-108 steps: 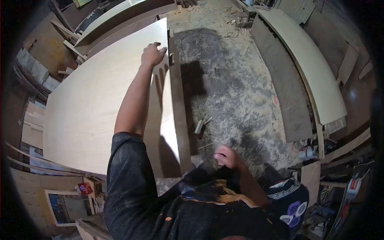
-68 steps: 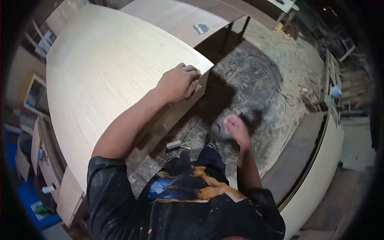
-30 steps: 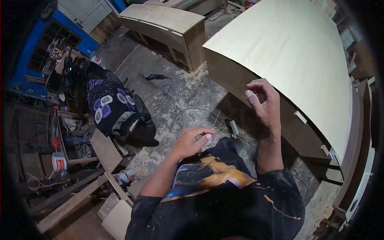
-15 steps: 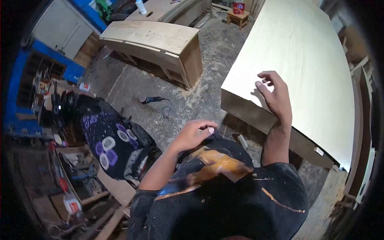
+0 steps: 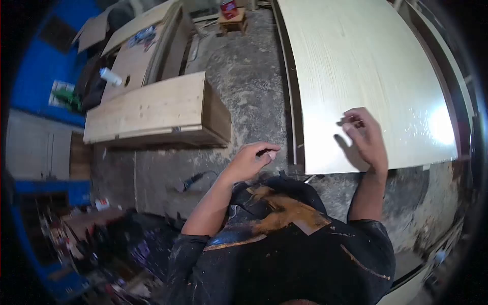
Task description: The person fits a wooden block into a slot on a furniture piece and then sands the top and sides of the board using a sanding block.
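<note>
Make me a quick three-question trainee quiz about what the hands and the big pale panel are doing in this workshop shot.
1. True or false: the right hand is over the large pale panel.
2. Which hand is off the panel, close to the person's chest?
A. left hand
B. right hand
3. Fill in: the white bottle lies on a wooden ____ at upper left.

Key: 1 true; 2 A; 3 bench.
</note>
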### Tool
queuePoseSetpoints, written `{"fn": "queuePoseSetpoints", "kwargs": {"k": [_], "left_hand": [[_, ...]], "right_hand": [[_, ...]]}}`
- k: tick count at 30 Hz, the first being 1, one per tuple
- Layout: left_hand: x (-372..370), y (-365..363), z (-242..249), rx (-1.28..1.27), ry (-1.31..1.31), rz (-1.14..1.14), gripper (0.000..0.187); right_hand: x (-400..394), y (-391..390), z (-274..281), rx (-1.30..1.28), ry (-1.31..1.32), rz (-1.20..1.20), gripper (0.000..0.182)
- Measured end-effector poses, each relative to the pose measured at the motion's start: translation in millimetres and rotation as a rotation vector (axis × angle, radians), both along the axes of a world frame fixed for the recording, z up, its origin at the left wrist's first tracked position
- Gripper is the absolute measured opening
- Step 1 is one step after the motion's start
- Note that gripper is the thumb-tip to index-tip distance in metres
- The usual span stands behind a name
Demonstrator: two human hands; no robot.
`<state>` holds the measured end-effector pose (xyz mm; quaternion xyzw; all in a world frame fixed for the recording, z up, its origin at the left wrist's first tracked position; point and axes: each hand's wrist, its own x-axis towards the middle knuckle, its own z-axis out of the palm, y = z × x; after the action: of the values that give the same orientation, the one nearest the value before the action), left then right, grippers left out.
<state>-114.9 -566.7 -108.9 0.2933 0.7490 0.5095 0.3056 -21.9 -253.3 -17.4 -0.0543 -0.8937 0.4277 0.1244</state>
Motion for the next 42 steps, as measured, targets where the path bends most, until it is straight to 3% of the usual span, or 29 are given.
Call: {"fn": "queuePoseSetpoints", "kwargs": {"k": [4, 7, 11, 15, 22, 23, 25, 26, 27, 28, 29, 31, 33, 35, 36, 39, 42], "left_hand": [[-87, -15, -3, 0.047, 0.046, -0.161, 0.031], [-144, -4, 3, 0.050, -0.047, -0.209, 0.031], [-222, 31, -4, 0.106, 0.028, -0.289, 0.032], [-312, 98, -13, 0.259, -0.052, -0.258, 0.033], [-448, 260, -23, 0.440, -0.324, 0.219, 0.056], [-453, 270, -12, 0.395, -0.258, 0.168, 0.054], [-464, 284, -39, 0.121, 0.292, 0.173, 0.052], [-462, 284, -40, 0.121, 0.281, 0.182, 0.052], [-456, 279, -38, 0.286, 0.192, 0.180, 0.049], [-454, 274, -35, 0.445, 0.102, 0.182, 0.047], [-459, 268, -30, 0.432, 0.089, 0.199, 0.047], [-481, 261, -22, 0.287, 0.143, 0.020, 0.042], [-516, 261, -39, 0.310, 0.175, -0.007, 0.037], [-564, 264, -35, 0.224, -0.101, 0.007, 0.037], [-596, 270, -52, 0.313, -0.313, 0.003, 0.038], [-687, 277, -28, 0.402, -0.097, -0.018, 0.037], [-772, 286, -22, 0.427, -0.134, -0.022, 0.036]], "right_hand": [[-4, -24, 21, -0.022, 0.015, -0.271, 0.027], [-11, -37, 39, 0.068, -0.034, -0.279, 0.028], [-26, -38, 74, 0.151, -0.127, -0.291, 0.031], [-58, -12, 100, 0.188, -0.135, -0.364, 0.031], [-176, 62, 121, 0.255, -0.162, -0.360, 0.031], [-197, 74, 126, 0.286, -0.163, -0.330, 0.031], [-231, 94, 131, 0.308, -0.172, -0.283, 0.028], [-254, 106, 132, 0.309, -0.174, -0.265, 0.027], [-276, 116, 132, 0.305, -0.179, -0.244, 0.026], [-300, 125, 130, 0.311, -0.168, -0.215, 0.025], [-325, 132, 127, 0.303, -0.183, -0.198, 0.025], [-381, 142, 118, 0.309, -0.208, -0.145, 0.023], [-440, 144, 99, 0.284, -0.206, -0.126, 0.022], [-507, 138, 77, 0.275, -0.162, -0.104, 0.021], [-541, 135, 63, 0.282, -0.136, -0.083, 0.022], [-643, 133, 13, 0.558, -0.114, -0.111, 0.031], [-742, 150, -37, 0.797, -0.056, -0.198, 0.040]]}}
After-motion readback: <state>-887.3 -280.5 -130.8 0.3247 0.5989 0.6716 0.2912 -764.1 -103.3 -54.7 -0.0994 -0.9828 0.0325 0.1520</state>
